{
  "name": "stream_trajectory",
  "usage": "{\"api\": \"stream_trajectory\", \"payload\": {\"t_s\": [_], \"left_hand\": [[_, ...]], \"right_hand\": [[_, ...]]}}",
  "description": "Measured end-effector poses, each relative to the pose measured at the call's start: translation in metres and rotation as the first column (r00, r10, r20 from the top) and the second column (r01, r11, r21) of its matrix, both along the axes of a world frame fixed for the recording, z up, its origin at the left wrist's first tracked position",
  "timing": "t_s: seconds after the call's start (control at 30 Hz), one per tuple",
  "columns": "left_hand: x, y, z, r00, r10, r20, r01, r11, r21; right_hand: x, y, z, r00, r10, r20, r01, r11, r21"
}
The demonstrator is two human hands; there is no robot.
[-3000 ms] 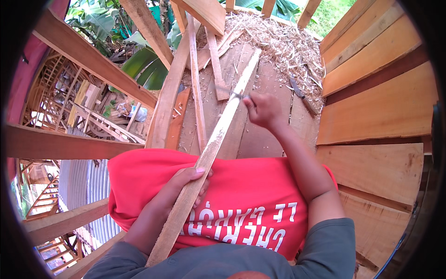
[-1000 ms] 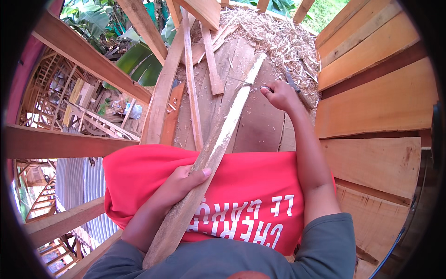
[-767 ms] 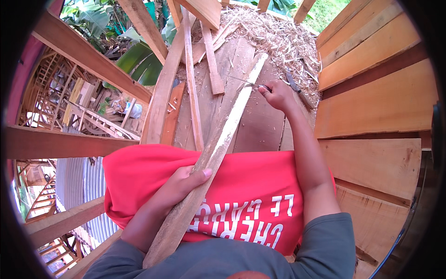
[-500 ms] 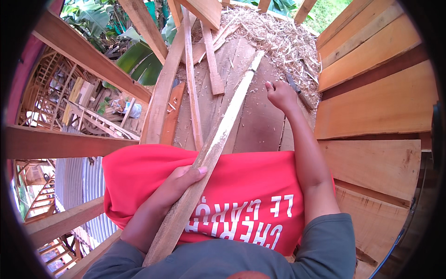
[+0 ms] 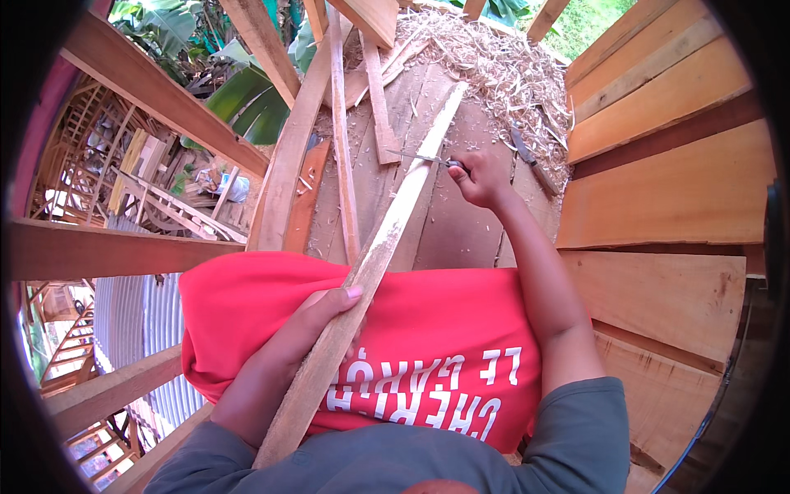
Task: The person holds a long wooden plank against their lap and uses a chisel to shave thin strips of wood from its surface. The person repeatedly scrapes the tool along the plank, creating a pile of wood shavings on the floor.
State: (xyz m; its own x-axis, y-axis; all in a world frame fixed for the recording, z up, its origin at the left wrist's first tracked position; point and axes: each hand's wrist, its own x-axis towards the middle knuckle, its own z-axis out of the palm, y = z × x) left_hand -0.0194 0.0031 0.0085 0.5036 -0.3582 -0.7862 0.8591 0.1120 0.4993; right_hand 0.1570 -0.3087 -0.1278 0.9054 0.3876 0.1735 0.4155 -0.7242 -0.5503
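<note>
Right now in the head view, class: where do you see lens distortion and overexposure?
Head view: straight wall planks bow toward the black circular rim; the grass at top looks washed out; the long wooden strip and both hands stay sharp.

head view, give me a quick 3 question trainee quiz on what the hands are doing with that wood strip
1. True or false: the left hand steadies the long wood strip over the red cloth.
2. The right hand holds: A) a hammer B) a thin blade C) nothing.
3. What is heaped at the far end of the plank platform?

Key: 1 true; 2 B; 3 wood shavings.
</note>
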Motion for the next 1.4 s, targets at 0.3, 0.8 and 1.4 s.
{"api": "stream_trajectory", "payload": {"t_s": [0.3, 0.8, 1.4], "left_hand": [[0.003, 0.0, 0.001, 0.997, 0.077, -0.005, -0.077, 0.994, -0.074], [-0.002, 0.004, 0.002, 0.999, 0.03, 0.012, -0.029, 0.997, -0.071], [-0.003, 0.012, -0.002, 1.0, -0.006, 0.015, 0.006, 1.0, -0.028]], "right_hand": [[-0.018, 0.033, 0.018, 0.998, -0.062, -0.014, 0.062, 0.997, 0.042], [0.0, 0.023, 0.001, 0.977, -0.193, 0.089, 0.197, 0.98, -0.037], [-0.03, 0.037, 0.039, 0.986, 0.16, 0.037, -0.156, 0.983, -0.094]]}}
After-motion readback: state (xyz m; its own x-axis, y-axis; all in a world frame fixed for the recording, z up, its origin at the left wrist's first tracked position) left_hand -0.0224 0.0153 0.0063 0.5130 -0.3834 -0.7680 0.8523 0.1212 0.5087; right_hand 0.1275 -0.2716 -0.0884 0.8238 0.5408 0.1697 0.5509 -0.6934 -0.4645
